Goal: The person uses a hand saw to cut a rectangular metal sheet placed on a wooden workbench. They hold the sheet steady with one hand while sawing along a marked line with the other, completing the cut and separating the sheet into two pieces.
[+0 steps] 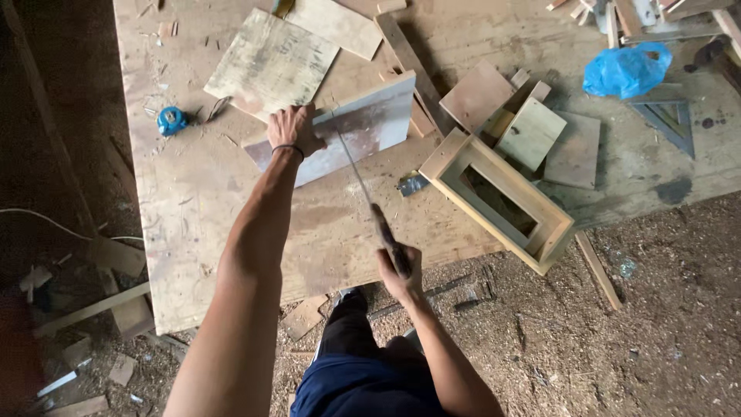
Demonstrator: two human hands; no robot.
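A grey-brown plywood panel (pixel 363 127) near the middle of the large plywood workbench (pixel 201 232) is pressed flat by the left hand (pixel 292 131). A thin-bladed handsaw (pixel 370 205) is gripped by the closed right hand (pixel 400 272); the cut appears barely begun at the panel's upper edge.

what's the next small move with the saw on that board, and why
Probably a short push stroke forward. The right hand grips the saw handle, drawn back toward the body, with the blade tip at the board edge. The left hand presses the board flat on the table, so it looks steadied.
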